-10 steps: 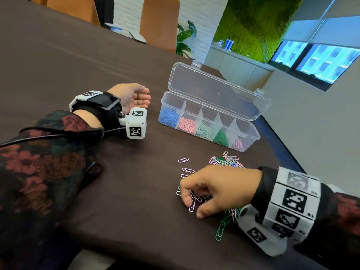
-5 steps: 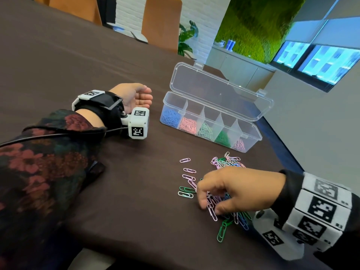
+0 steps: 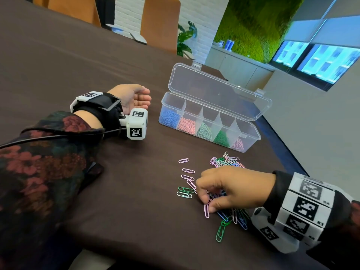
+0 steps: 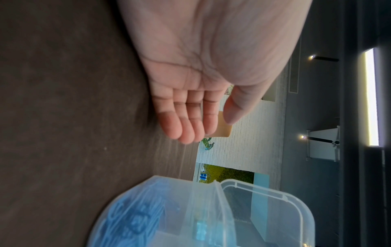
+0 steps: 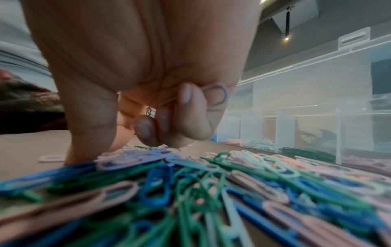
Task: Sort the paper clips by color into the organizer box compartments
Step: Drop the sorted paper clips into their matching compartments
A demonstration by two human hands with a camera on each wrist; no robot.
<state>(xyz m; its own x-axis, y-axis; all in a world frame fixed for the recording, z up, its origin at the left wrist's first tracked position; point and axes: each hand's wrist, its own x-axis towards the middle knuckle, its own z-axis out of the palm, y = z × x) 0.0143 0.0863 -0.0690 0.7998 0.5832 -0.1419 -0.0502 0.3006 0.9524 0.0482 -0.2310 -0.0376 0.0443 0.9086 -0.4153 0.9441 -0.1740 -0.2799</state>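
A clear organizer box [image 3: 255, 130] stands with its lid [image 3: 214, 88] open; its compartments hold blue, pink, light green, dark green and lilac clips. In front of it a mixed pile of paper clips [image 3: 227, 161] spreads over the dark table. My right hand [image 3: 206, 204] hovers curled over the pile's near part, thumb tip on the table beside a lilac clip [image 3: 206, 211]. The right wrist view shows a lilac clip [image 5: 215, 95] tucked in the curled fingers [image 5: 186, 117]. My left hand [image 3: 136, 97] lies on its side left of the box, fingers [image 4: 190, 123] relaxed and holding nothing.
Single lilac clips [image 3: 184, 160] and two green ones [image 3: 184, 191] lie left of the right hand; a dark green clip [image 3: 220, 231] sits nearer the table's front edge. The table edge runs just right of the box. Chairs stand at the far side.
My right hand has slid a little to the right across the pile, uncovering the two green clips on its left. The left hand and the box have stayed put.
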